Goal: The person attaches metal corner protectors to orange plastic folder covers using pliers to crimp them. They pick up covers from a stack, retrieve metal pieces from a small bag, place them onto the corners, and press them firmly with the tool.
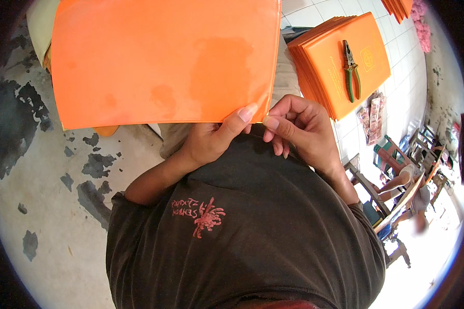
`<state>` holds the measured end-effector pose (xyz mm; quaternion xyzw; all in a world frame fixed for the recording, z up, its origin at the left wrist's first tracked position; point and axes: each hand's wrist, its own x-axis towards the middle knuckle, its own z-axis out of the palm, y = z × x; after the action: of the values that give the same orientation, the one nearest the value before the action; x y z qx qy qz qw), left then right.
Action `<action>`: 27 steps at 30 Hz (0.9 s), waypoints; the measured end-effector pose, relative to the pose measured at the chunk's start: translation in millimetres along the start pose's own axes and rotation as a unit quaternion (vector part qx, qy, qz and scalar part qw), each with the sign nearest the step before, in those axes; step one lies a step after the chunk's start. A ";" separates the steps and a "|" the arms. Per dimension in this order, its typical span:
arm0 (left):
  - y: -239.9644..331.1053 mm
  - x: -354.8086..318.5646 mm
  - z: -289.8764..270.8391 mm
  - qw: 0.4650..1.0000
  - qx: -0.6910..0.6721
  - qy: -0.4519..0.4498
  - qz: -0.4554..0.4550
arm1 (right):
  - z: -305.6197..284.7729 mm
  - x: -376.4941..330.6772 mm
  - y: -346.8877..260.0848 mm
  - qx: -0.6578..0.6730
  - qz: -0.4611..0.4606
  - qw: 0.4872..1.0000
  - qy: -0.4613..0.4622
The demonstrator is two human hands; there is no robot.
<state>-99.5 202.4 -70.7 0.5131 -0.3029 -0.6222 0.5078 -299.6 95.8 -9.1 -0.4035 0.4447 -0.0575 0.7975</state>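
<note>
So, nearest first: there's a dark T-shirt (273, 206) with a red print, and just past it both hands on one orange plastic folder (139, 67). The bit that matters is its near right corner. The right hand (309, 131) is right there, thumb and forefinger looking pinched on the tip. The left hand (214, 139) is just beside it along the near edge, thumb on top, fingers tucked under. Most of the folder lies ahead and to the left of the hands. Can't call its long axis, since the far edge runs out of view.

Off to the right there's a stack of orange folders (374, 72), with green-handled pliers (352, 80) lying on top. White tiles (407, 67) around that, patchy grey floor (56, 201) on the left. Way back right, another person (404, 183) by a table (397, 208), pretty blurry.
</note>
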 end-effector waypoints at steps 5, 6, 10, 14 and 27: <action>-2.0 3.2 6.8 0.999 -0.039 0.020 0.020 | 3.2 -2.9 4.2 -0.003 -0.013 1.000 0.016; -1.5 3.2 8.0 0.999 -0.042 0.024 0.013 | 3.3 -2.9 4.8 -0.002 -0.015 1.000 0.015; 3.8 4.5 9.7 0.999 -0.029 0.028 0.006 | 2.7 -2.1 5.2 -0.012 -0.021 1.000 0.017; 4.8 6.2 11.5 0.999 -0.027 0.024 0.019 | 1.3 0.0 4.3 0.003 -0.020 1.000 0.007; -2.6 3.1 2.3 0.999 -0.019 -0.014 0.024 | -28.9 -0.6 1.8 -0.080 -0.082 0.991 0.069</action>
<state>-102.4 199.9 -73.4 0.4873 -0.3105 -0.6225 0.5279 -322.2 80.1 -18.1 -0.4960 0.4670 -0.1146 0.7231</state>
